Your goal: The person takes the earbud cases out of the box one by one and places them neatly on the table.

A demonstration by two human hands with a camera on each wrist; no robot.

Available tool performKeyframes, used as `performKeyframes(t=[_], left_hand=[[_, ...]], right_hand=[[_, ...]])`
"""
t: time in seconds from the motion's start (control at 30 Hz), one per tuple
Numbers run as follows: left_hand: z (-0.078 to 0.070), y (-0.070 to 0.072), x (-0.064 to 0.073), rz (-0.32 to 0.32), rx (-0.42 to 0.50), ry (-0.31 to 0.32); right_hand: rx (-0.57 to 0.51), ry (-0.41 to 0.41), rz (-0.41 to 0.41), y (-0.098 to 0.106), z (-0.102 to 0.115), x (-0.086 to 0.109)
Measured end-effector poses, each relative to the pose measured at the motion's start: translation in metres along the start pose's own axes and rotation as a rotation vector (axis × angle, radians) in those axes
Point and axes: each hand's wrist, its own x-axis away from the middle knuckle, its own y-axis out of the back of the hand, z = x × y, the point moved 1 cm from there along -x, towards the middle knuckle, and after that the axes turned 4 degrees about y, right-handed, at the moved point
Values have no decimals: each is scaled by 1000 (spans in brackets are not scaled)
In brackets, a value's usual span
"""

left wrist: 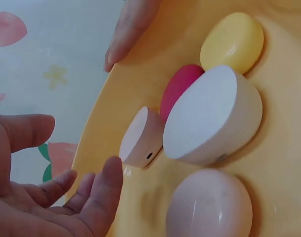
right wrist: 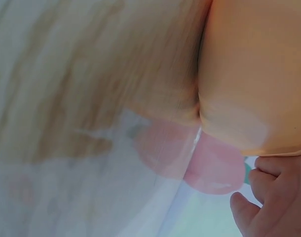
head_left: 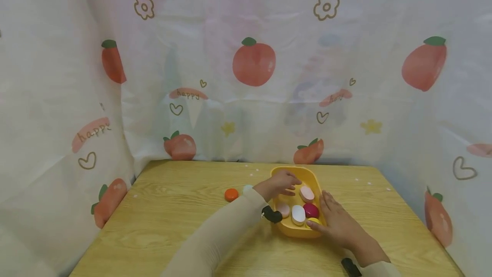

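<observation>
A yellow plastic basin point(head_left: 300, 232) stands on the table with several smooth, rounded pieces in it. Among them are a pale pink piece point(head_left: 307, 193), a white piece point(left wrist: 209, 118), a magenta piece point(head_left: 310, 210) and a yellow piece point(left wrist: 234, 44). Over the far left part of the basin is my left hand point(head_left: 283, 182), its fingers loosely spread and holding nothing. In the left wrist view those fingers are beside the small pale pink piece. My right hand point(head_left: 344, 225) rests against the basin's right side, fingers extended along it, thumb over the rim.
Left of the basin, an orange round piece point(head_left: 231, 195) and a pale green piece point(head_left: 247, 189) lie on the wooden table point(head_left: 165, 213); my left forearm is close beside them. A fruit-printed curtain point(head_left: 253, 114) encloses the back and sides.
</observation>
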Motion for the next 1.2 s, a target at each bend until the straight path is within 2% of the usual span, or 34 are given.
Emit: performKeyframes(t=[0.13,0.27,0.47,0.67,0.73,1.03,1.2], left_hand=[[1,-7,-1,-40,5,24],[3,-15,1,-55,8,66],[7,-24,3,-13,11,98],[13,-29,0,57,-83,109],[14,-31,-1,61,-91,103],[12,-35,6,6,-21,197],[9,-44,1,-32,-13,161]], right_hand=[[8,-4,7,-1,0,-1],[12,-13,10,0,-1,0],[6,0,2,-1,-1,1],[-5,1,2,-1,0,1],[-5,2,-1,-1,1,1],[-1,15,-21,-2,0,2],[19,31,-40,-3,-1,2]])
